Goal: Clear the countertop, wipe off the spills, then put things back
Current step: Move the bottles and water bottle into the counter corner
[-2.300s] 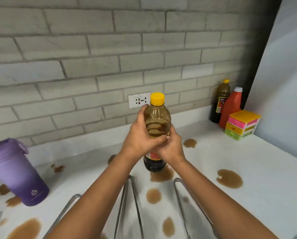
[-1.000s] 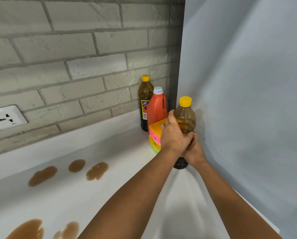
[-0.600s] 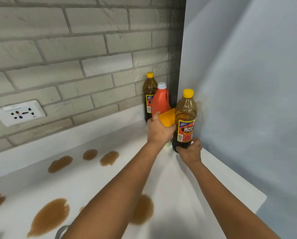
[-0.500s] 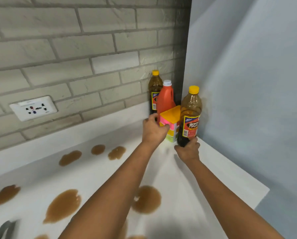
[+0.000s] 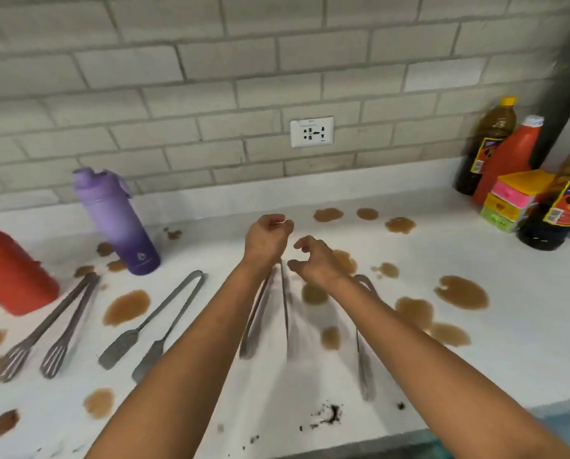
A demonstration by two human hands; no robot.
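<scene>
Both hands hover empty above the surface [image 5: 475, 260], just in front of the wall socket [image 5: 311, 131]: the left hand [image 5: 267, 239] has its fingers loosely curled, the right hand [image 5: 315, 260] half open, holding nothing. Directly below them lie metal tongs [image 5: 265, 313], with more tongs [image 5: 154, 321] and whisk-tipped tongs [image 5: 50, 326] further left of the socket, past them a purple bottle [image 5: 116, 220]. Brown spills [image 5: 460, 292] dot the surface. The clearing step seems underway; the next move likely calls for gripping the tongs below and carrying them off.
</scene>
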